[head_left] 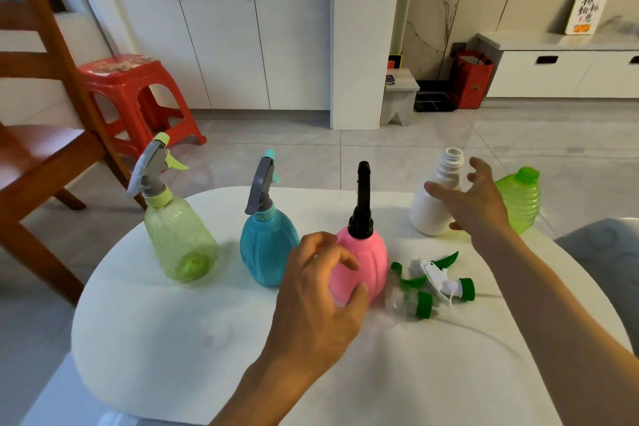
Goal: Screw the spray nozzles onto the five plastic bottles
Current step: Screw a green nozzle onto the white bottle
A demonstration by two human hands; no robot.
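Five bottles stand on a white table (173,339). A yellow-green bottle (178,239) and a blue bottle (268,249) carry grey spray nozzles. The pink bottle (366,263) has a black nozzle (362,204). A white bottle (435,197) and a ribbed green bottle (518,199) stand with no nozzle. Two loose white nozzles with green collars and triggers (435,282) lie right of the pink bottle. My left hand (318,294) hovers open at the pink bottle's left side. My right hand (473,201) is open between the white and green bottles, fingers spread near the white one.
A thin clear dip tube (484,330) trails from the loose nozzles across the table. A wooden chair (45,162) stands at the left beyond the table, with a red plastic stool (135,93) behind it. A grey seat (601,245) sits at the right edge.
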